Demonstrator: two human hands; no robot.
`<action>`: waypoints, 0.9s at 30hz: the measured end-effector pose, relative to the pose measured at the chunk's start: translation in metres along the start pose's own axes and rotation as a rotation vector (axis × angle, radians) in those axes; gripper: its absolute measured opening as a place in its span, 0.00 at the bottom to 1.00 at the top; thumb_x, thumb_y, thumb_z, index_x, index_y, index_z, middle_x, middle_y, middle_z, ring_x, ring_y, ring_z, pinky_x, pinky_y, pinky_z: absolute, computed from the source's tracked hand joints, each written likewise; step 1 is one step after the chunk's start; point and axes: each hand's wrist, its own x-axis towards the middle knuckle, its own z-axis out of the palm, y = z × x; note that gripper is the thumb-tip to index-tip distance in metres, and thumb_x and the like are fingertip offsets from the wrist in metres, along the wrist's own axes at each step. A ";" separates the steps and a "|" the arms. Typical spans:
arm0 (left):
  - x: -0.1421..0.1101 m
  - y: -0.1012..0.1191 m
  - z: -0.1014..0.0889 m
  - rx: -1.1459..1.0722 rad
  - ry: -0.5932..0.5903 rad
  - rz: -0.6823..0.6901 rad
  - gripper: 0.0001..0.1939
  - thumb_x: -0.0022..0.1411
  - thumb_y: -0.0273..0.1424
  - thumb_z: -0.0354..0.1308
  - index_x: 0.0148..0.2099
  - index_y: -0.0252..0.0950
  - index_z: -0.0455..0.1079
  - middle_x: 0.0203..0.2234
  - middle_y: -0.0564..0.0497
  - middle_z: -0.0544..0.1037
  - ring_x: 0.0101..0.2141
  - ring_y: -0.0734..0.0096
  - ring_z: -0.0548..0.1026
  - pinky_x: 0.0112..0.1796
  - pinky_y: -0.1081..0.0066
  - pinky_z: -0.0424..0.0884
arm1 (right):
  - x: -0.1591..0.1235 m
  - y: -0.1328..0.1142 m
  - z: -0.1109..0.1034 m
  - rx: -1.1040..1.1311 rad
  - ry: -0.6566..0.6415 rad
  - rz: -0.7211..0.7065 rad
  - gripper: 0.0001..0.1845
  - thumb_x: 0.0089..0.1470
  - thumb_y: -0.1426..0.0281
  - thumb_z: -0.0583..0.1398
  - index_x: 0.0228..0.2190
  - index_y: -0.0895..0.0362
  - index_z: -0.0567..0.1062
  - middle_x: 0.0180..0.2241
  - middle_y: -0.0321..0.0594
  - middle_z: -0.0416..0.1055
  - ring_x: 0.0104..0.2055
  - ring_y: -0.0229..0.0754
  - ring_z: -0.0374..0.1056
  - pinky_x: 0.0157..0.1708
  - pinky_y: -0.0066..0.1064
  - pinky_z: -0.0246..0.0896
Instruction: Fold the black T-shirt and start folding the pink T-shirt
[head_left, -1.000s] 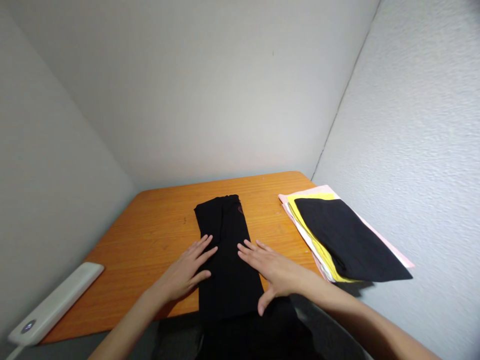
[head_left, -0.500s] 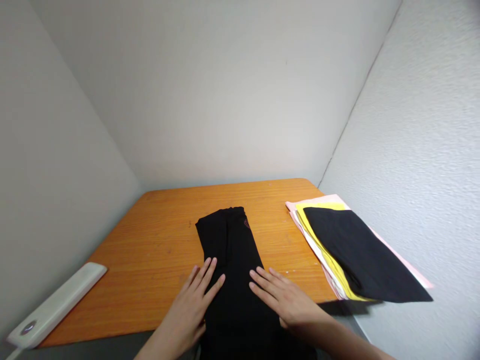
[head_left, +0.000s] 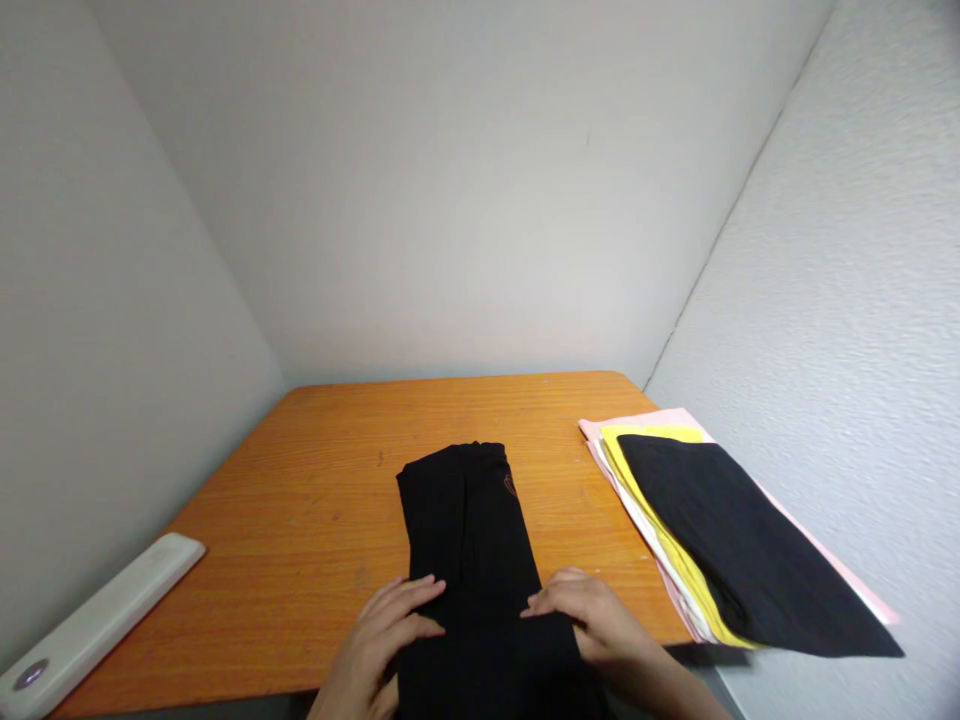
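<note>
Resting on either side of a folded black garment (head_left: 474, 560), both hands are pinning it flat near the front edge of the wooden worktop (head_left: 322, 500). The left hand (head_left: 386, 640) is lying with fingers spread and extended, open against the cloth's left border, so nothing is being pinched there. The right hand (head_left: 589, 612) is curling its fingers at the cloth's right border; whether that grip is closed on the fabric edge or merely pressing it down is hard to tell from this angle. The garment is lying in a long narrow strip running away from the person, its near end hanging over the worktop's front edge and out of view, which seems to be why the hands are bracing it at that end.

To the right, well apart from the garment, a stack of folded cloths (head_left: 720, 530) is sitting against the wall, a black piece uppermost over yellow, white and pink layers, partly overhanging the worktop. At the far left corner a white power bank (head_left: 90, 625) is lying by itself. Nothing is standing between the hands and the garment.
</note>
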 end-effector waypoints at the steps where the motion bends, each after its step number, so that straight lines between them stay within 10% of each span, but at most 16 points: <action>1: 0.001 0.001 -0.001 -0.071 0.042 -0.068 0.14 0.67 0.40 0.48 0.48 0.46 0.73 0.56 0.50 0.72 0.57 0.61 0.69 0.58 0.60 0.67 | 0.006 -0.004 0.001 0.027 0.046 0.070 0.12 0.55 0.68 0.54 0.31 0.55 0.78 0.30 0.39 0.77 0.34 0.42 0.73 0.38 0.31 0.66; 9: 0.070 0.018 -0.017 0.054 0.268 -0.648 0.26 0.69 0.46 0.35 0.45 0.35 0.69 0.33 0.41 0.80 0.37 0.53 0.79 0.37 0.61 0.73 | 0.079 -0.014 -0.002 -0.274 0.229 0.423 0.26 0.67 0.61 0.43 0.32 0.58 0.76 0.31 0.48 0.77 0.34 0.48 0.73 0.34 0.33 0.65; 17: 0.089 0.019 -0.013 0.336 0.221 -0.768 0.26 0.71 0.42 0.32 0.49 0.30 0.65 0.32 0.38 0.80 0.32 0.51 0.80 0.30 0.61 0.72 | 0.102 -0.005 0.011 -0.693 0.179 0.602 0.27 0.68 0.57 0.44 0.36 0.60 0.76 0.27 0.51 0.75 0.31 0.52 0.74 0.32 0.39 0.66; 21: 0.091 0.025 -0.017 0.510 0.428 -0.482 0.23 0.70 0.40 0.39 0.57 0.32 0.62 0.46 0.37 0.77 0.46 0.51 0.76 0.46 0.52 0.71 | 0.104 -0.020 0.012 -0.665 0.321 0.431 0.22 0.67 0.61 0.47 0.49 0.62 0.71 0.45 0.57 0.73 0.50 0.56 0.69 0.53 0.51 0.61; 27: 0.098 -0.010 0.017 0.546 0.327 -0.106 0.34 0.66 0.36 0.43 0.71 0.46 0.36 0.68 0.44 0.52 0.67 0.49 0.48 0.59 0.35 0.51 | 0.101 -0.015 0.038 -0.514 0.172 0.139 0.38 0.62 0.56 0.53 0.66 0.58 0.48 0.69 0.49 0.36 0.70 0.56 0.32 0.66 0.54 0.38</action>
